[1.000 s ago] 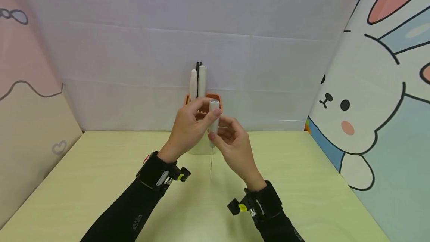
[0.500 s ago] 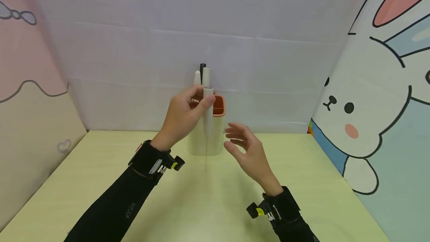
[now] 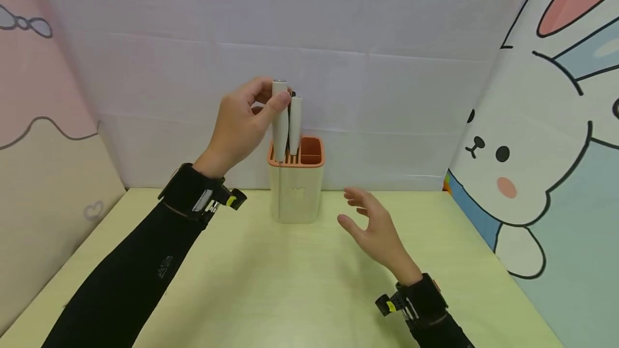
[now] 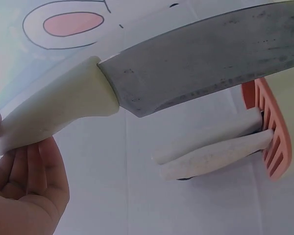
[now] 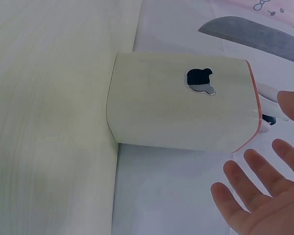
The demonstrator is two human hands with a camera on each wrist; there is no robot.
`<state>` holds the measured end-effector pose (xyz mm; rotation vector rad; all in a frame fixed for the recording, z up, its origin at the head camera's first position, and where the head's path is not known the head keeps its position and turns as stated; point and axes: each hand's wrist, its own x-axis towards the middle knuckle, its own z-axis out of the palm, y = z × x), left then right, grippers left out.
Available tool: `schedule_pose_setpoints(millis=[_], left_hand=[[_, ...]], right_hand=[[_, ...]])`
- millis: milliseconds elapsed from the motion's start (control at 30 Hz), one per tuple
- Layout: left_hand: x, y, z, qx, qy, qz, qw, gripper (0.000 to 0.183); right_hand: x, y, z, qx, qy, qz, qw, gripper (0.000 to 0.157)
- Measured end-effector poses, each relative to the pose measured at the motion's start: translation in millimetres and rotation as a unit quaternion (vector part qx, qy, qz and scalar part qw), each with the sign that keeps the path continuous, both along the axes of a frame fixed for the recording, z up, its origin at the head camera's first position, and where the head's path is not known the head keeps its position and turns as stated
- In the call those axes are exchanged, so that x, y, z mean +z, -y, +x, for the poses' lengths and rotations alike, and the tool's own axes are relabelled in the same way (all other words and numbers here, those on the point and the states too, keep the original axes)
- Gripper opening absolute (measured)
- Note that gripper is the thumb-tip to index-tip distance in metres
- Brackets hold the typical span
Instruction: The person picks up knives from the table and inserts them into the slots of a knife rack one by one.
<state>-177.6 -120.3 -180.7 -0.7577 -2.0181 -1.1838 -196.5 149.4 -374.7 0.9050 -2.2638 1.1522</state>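
My left hand grips a kitchen knife near the butt of its pale handle, blade down. Edge-on in the head view, the blade overlaps the left part of the knife holder. The left wrist view shows the broad grey blade passing by the holder's orange slotted top. Other knife handles stick out of the slots. To the right of the holder, my right hand is held in the air with its fingers spread and nothing in it.
The cream holder stands upright at the back of the pale wooden table, close to a white cloth backdrop. Cartoon-printed panels rise at the left and right. A larger compartment opens at the holder's right.
My right hand has let go of the knife and moved right and down. My left hand has carried the knife up and left, to above the holder's left side.
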Motion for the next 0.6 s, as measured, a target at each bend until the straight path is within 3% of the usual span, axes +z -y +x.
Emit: schedule_pose_setpoints(millis=[400, 600], left_hand=[[36.4, 11, -5.1, 0.024, -0.013, -0.008, 0.9996, 0.021], [49.7, 19, -17.8, 0.037, -0.018, -0.007, 0.9991, 0.025]], right_hand=[[-9.8, -8, -8.0, -0.044, -0.002, 0.037, 0.998, 0.054], [-10.9, -11, -10.0, -0.046, 0.003, 0.039, 0.998, 0.055]])
